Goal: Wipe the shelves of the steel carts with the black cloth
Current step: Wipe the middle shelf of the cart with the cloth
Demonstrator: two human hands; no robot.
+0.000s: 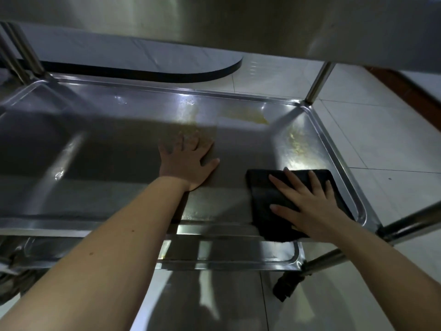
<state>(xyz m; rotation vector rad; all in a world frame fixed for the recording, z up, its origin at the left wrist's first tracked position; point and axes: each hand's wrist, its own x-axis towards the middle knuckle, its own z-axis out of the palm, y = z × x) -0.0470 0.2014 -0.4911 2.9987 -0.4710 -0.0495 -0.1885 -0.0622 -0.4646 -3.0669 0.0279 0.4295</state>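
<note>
Two hands lie flat on the middle shelf (100,130): the left hand (188,161), fingers spread, seemingly bracing the cart, and the right hand (307,206) pressing the folded cloth (267,199) down near the front right corner, with yellowish stains (245,115) beyond and the upper shelf (238,22) crowding overhead.

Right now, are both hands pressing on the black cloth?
No, only the right hand lies flat on the black cloth, while the left hand rests on the bare steel shelf, apart from the cloth.
</note>
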